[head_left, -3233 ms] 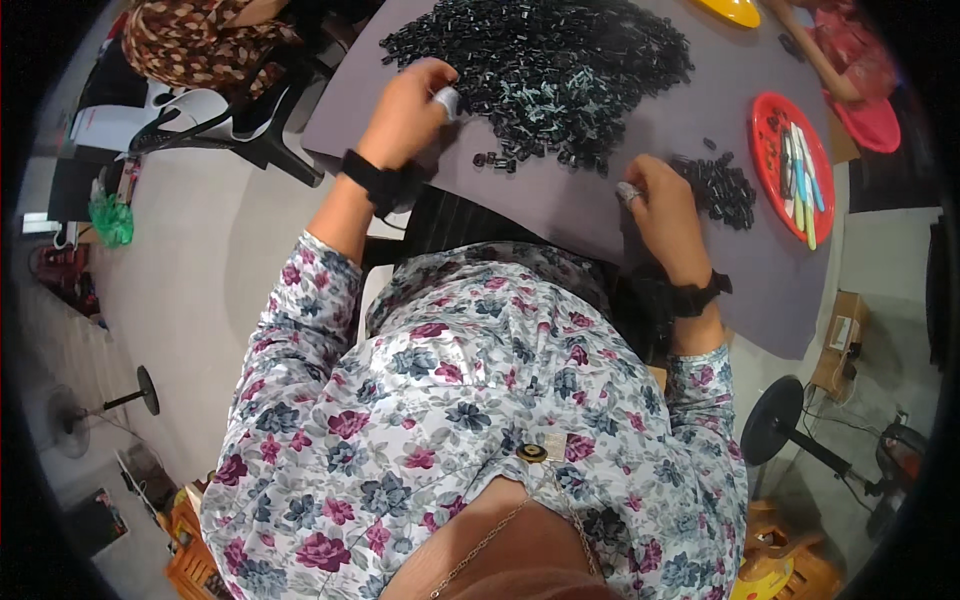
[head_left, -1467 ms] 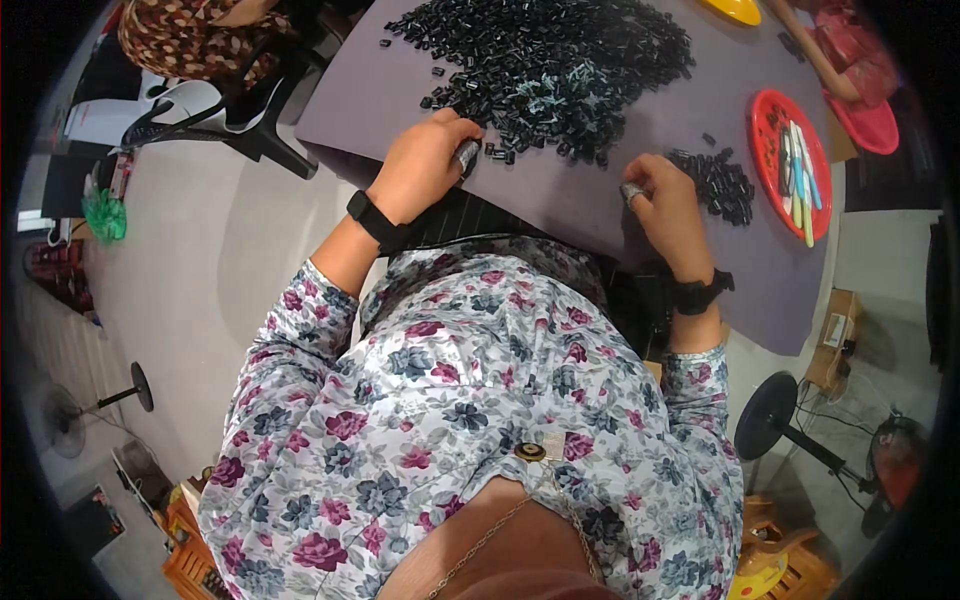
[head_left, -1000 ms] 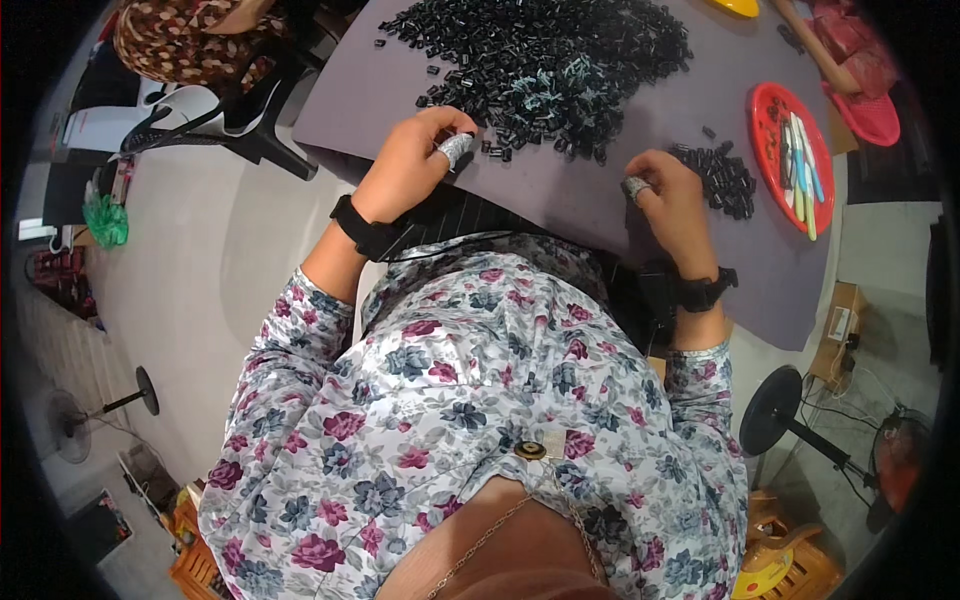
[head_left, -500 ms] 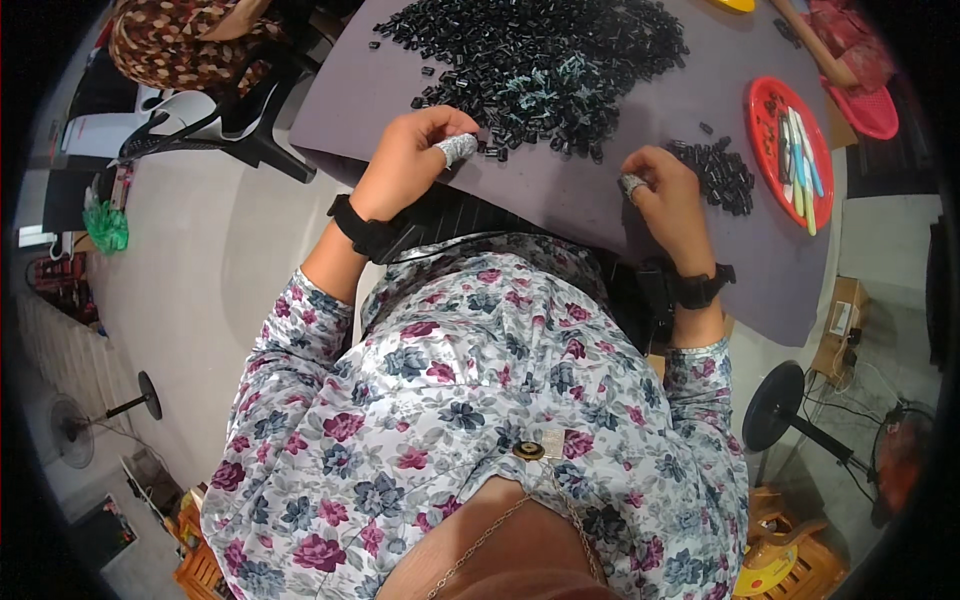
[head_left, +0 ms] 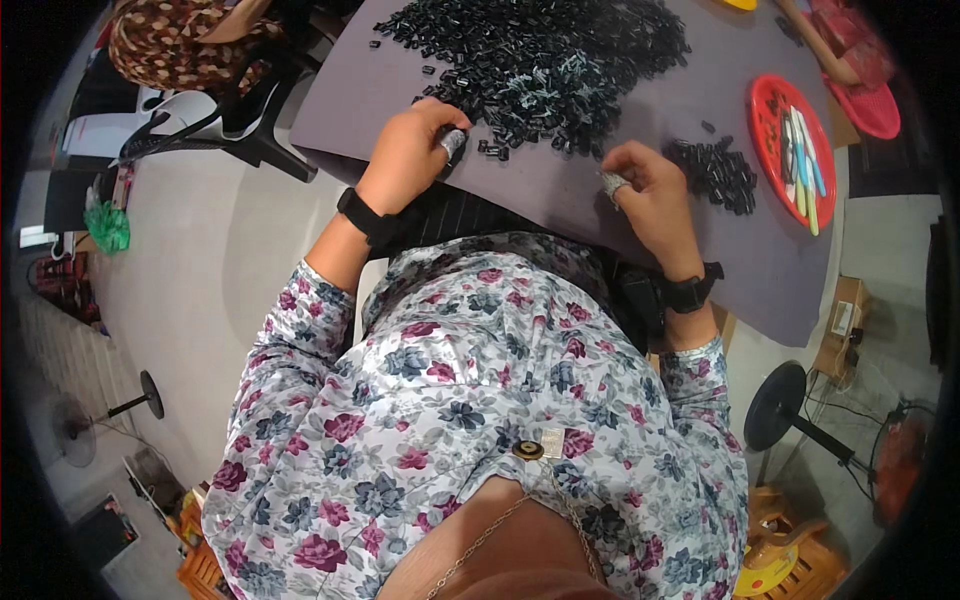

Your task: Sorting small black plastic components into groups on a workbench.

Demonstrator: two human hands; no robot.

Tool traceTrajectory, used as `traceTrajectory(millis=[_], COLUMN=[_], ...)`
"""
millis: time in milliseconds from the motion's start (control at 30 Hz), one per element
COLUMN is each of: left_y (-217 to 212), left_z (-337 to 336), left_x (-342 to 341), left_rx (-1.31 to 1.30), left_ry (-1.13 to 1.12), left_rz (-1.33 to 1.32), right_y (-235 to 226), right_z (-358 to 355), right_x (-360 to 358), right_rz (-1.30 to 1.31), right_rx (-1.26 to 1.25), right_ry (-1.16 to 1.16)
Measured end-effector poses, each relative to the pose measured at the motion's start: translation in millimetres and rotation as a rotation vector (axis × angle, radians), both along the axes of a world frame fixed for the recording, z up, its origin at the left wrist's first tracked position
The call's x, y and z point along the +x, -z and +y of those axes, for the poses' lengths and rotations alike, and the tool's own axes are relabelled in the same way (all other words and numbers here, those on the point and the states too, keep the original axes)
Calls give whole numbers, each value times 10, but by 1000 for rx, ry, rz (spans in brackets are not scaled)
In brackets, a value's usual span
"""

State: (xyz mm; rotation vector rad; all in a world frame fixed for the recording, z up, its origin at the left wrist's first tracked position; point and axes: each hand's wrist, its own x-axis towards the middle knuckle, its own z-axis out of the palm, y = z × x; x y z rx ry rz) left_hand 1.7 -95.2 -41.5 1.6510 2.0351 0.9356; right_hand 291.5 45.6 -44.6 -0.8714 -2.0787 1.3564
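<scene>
Near the table's front edge, my left hand (head_left: 408,152) pinches a small black plastic piece (head_left: 457,152) between its fingers and silver-wrapped thumb. Across from it my right hand (head_left: 655,205) is curled, with thumb and forefinger close together; its thumb also carries a silver wrap, and anything between the fingertips is too small to make out. Beyond both hands spreads a large pile of black plastic pieces (head_left: 540,60), with thin pale-teal bits (head_left: 555,80) scattered on its near part. Right beside my right hand lies a smaller pile of the black pieces (head_left: 722,178).
A red plastic tray (head_left: 765,100) with several knives (head_left: 800,160) rests at the right side of the purple-grey table (head_left: 340,100). At the far right another person's arm (head_left: 815,45) reaches in. A dark chair (head_left: 270,140) stands to the left.
My left hand has drawn back slightly from the big pile, the black piece now showing by its thumb. My right hand has shifted left, away from the small pile.
</scene>
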Motion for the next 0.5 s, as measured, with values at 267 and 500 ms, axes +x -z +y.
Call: traceTrajectory(millis=[267,500], left_y=[-125,-113], left_z=[53,104], left_x=[131,122], left_rx=[67,16], left_ry=[172,155], left_rz=[264,225], right_y=[47,74], right_z=[19,26], right_x=[35,37], right_rz=[-45,-26], right_rx=[2,-10], right_ry=[0,-1])
